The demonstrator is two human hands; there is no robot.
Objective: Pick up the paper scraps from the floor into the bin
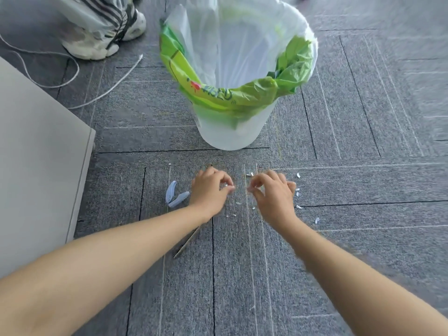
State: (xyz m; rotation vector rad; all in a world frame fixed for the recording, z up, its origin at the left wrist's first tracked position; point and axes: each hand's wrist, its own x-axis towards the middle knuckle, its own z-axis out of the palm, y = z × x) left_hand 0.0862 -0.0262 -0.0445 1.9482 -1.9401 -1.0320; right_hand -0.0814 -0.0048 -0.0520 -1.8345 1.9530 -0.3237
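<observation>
Several small white paper scraps (297,193) lie scattered on the grey carpet in front of a white bin (232,132) lined with a clear bag and a green bag. My left hand (209,190) hovers low over the carpet, fingers curled, pinching a small white scrap at its fingertips. My right hand (272,194) is beside it, thumb and forefinger pinched together on what looks like a tiny scrap. More scraps (238,203) lie between and below the two hands.
A light blue pair of scissors (174,196) lies left of my left hand, its blades running under my forearm. A white cabinet (36,154) stands at the left. A person's sneakers (106,32) and a white cable (101,94) are at the back left.
</observation>
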